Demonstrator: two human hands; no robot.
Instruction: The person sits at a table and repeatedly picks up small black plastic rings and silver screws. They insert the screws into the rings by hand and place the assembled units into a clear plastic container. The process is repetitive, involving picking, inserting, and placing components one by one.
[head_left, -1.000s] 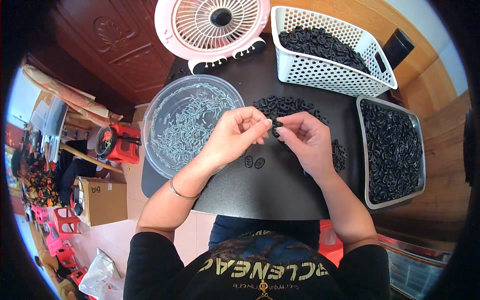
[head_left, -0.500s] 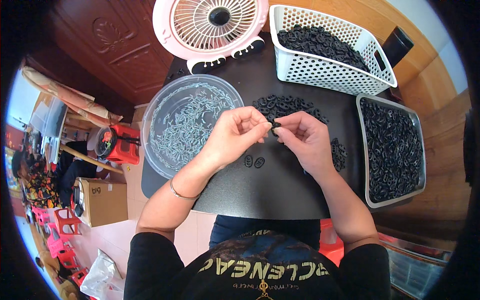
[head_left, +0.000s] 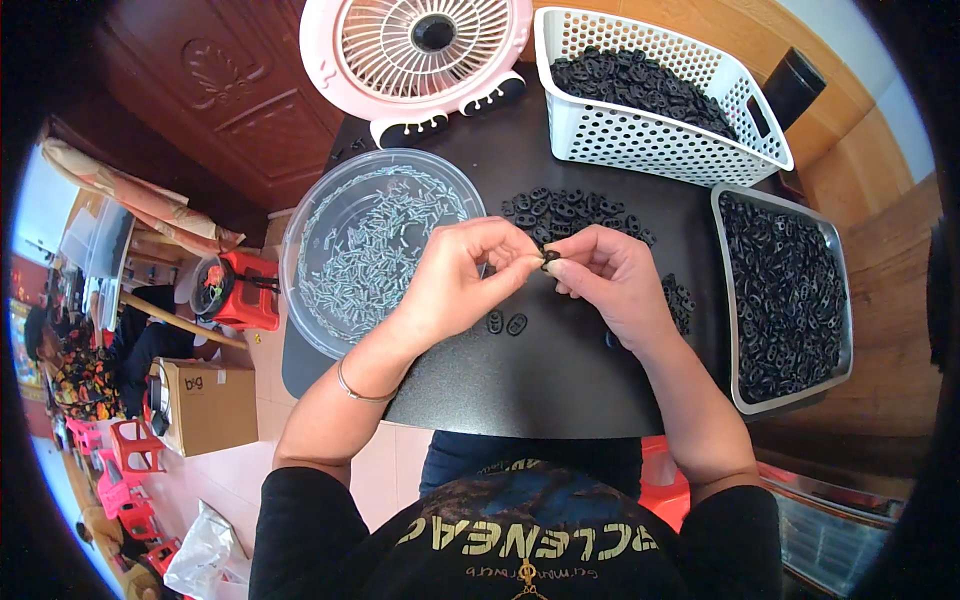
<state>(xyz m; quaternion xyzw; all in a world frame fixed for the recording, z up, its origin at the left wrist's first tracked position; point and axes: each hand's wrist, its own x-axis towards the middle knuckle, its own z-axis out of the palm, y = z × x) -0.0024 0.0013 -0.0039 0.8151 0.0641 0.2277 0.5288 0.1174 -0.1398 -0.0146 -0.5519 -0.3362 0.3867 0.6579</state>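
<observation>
My left hand [head_left: 462, 272] and my right hand [head_left: 615, 285] meet above the middle of the table, thumbs and forefingers pinched. Between the fingertips is a small black piece [head_left: 550, 258], mostly covered by the fingers; its exact shape cannot be made out. Two flat black oval pieces with holes [head_left: 506, 323] lie side by side on the table below my left hand. Just beyond my hands spreads a pile of similar black oval pieces [head_left: 570, 210]. Left of my left hand is a round clear tub [head_left: 300, 215] of many short, thin silvery pieces [head_left: 370, 265].
More black pieces fill a metal tray [head_left: 737, 370] at the right and a white perforated basket [head_left: 660, 150] at the back right. A small heap [head_left: 678, 303] lies beside my right wrist. A pink fan [head_left: 318, 50] stands at the back, and a dark cylinder [head_left: 793, 88] behind the basket.
Both hands stay pinched together around the small black piece, with only slight finger shifts. The view has moved a little; the things on the table lie as before.
</observation>
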